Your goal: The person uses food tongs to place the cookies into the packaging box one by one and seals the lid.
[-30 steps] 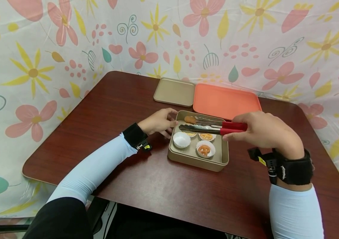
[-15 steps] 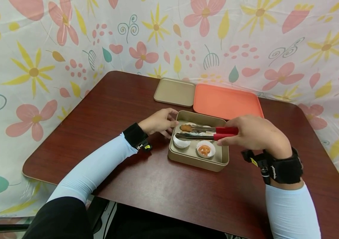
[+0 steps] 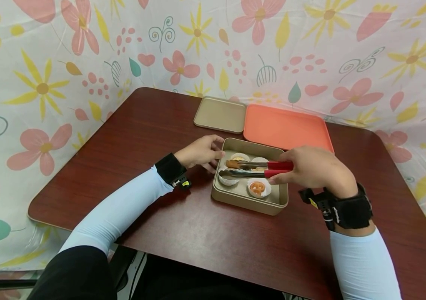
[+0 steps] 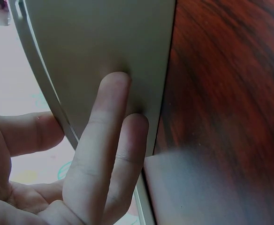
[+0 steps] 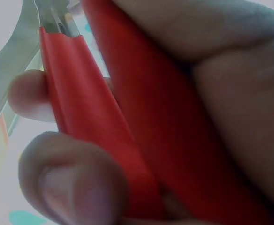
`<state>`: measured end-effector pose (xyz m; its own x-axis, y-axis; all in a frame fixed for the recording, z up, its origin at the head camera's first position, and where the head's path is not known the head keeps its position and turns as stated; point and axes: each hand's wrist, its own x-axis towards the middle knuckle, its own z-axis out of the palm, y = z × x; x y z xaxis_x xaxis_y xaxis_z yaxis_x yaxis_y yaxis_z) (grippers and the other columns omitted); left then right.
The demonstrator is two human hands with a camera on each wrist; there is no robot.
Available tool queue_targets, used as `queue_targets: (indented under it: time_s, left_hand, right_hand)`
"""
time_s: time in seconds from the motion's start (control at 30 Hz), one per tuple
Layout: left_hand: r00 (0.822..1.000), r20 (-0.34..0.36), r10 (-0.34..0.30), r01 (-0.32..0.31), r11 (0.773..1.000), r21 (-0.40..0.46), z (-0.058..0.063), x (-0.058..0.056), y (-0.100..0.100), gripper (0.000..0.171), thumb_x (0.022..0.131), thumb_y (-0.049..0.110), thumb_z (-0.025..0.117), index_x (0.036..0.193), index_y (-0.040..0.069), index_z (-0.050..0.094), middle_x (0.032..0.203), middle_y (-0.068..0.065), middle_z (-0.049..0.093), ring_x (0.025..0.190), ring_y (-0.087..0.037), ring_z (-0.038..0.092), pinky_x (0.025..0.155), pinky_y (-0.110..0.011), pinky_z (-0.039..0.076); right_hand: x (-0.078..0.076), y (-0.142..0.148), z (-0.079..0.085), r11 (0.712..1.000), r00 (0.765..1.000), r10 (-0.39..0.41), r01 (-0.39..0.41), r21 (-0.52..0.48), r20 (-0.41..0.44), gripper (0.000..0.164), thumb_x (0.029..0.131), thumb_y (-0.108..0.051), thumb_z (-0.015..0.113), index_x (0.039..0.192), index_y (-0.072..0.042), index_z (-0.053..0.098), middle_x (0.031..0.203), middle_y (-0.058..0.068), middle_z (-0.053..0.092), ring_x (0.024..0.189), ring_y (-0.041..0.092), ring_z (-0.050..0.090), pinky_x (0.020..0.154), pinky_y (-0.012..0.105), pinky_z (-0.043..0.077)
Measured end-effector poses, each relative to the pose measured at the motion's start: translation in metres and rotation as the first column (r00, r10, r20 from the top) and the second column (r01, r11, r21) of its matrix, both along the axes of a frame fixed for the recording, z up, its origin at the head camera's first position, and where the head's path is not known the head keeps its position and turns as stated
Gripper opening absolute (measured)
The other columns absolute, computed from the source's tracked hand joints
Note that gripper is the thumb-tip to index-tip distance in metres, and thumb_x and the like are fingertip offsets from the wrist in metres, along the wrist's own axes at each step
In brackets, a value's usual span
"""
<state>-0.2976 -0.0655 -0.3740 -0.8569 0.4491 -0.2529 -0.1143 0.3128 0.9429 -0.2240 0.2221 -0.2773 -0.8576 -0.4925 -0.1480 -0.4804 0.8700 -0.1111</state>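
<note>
My right hand [image 3: 312, 166] grips tongs [image 3: 278, 166] by their red handles [image 5: 85, 89]. Their metal ends reach over an open beige tin [image 3: 248, 203], with the tips apart above the left paper cup [image 3: 229, 182]. One tip looks orange-brown; whether that is food or metal I cannot tell. A pretzel [image 3: 256, 188] sits in the front right cup. Behind, another cup [image 3: 240, 156] holds something yellowish, and a further one is partly hidden by the tongs. My left hand [image 3: 201, 152] steadies the tin's left side, fingers [image 4: 112, 96] pressed to the outer wall and thumb at the rim.
A beige lid or shallow tray [image 3: 220, 114] lies at the back of the brown table [image 3: 153, 137]. Beside it is an orange tray [image 3: 288, 125], close behind the tin. A flower-patterned cloth [image 3: 201, 46] hangs along the table's back and left edges.
My right hand has moved left and nearer to me, bringing the tong tips from the tin's back part to above the left paper cup. My left hand stays at the tin's side.
</note>
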Motion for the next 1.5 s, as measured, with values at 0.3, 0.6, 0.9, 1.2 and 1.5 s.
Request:
queue_targets:
  time_s: [0.3, 0.6, 0.9, 1.2, 1.5]
  left_hand:
    - [1.000, -0.002, -0.012, 0.012, 1.000, 0.000, -0.001, -0.002, 0.000, 0.054, 0.105, 0.007, 0.057, 0.155, 0.007, 0.035, 0.133, -0.020, 0.051, 0.090, -0.035, 0.071, 0.071, -0.045, 0.065]
    - [1.000, -0.014, -0.019, 0.019, 1.000, 0.008, -0.003, -0.002, 0.000, 0.054, 0.105, 0.007, 0.057, 0.155, 0.006, 0.035, 0.131, -0.021, 0.051, 0.083, -0.029, 0.069, 0.071, -0.045, 0.065]
    - [1.000, -0.015, -0.007, 0.007, 1.000, 0.002, -0.002, -0.002, 0.000, 0.054, 0.105, 0.008, 0.058, 0.154, 0.006, 0.036, 0.131, -0.021, 0.052, 0.084, -0.030, 0.068, 0.069, -0.045, 0.065]
    - [1.000, -0.006, -0.005, 0.005, 1.000, 0.010, -0.001, -0.001, 0.000, 0.057, 0.105, 0.008, 0.058, 0.156, 0.005, 0.033, 0.130, -0.021, 0.052, 0.090, -0.037, 0.070, 0.070, -0.044, 0.065]
    - [1.000, -0.004, 0.005, -0.005, 1.000, 0.004, -0.002, -0.001, 0.001, 0.053, 0.105, 0.008, 0.057, 0.154, 0.006, 0.036, 0.132, -0.021, 0.052, 0.093, -0.039, 0.070, 0.070, -0.045, 0.065]
  right_hand:
    - [0.001, -0.001, 0.000, 1.000, 1.000, -0.025, 0.025, 0.020, -0.003, 0.056, 0.080, -0.069, 0.077, 0.110, -0.021, 0.078, 0.091, -0.008, 0.069, 0.082, 0.016, 0.062, 0.064, 0.033, 0.050]
    - [0.009, 0.007, 0.011, 0.997, 0.997, -0.071, 0.071, 0.005, 0.014, 0.051, 0.078, -0.076, 0.073, 0.097, -0.029, 0.076, 0.085, -0.010, 0.064, 0.068, 0.013, 0.057, 0.058, 0.032, 0.047]
    - [0.017, 0.015, 0.023, 0.993, 0.993, -0.113, 0.114, 0.017, -0.026, 0.058, 0.077, -0.082, 0.067, 0.106, -0.032, 0.075, 0.083, -0.013, 0.065, 0.070, 0.014, 0.057, 0.060, 0.033, 0.046]
    - [0.022, 0.019, 0.030, 0.985, 0.982, -0.173, 0.171, -0.031, -0.076, 0.060, 0.077, -0.083, 0.067, 0.095, -0.026, 0.068, 0.073, -0.004, 0.060, 0.064, 0.019, 0.054, 0.051, 0.033, 0.040]
    - [0.024, 0.019, 0.028, 0.969, 0.955, -0.225, 0.198, -0.150, -0.193, 0.067, 0.078, -0.081, 0.068, 0.080, -0.016, 0.052, 0.062, 0.001, 0.043, 0.058, 0.020, 0.043, 0.048, 0.033, 0.031]
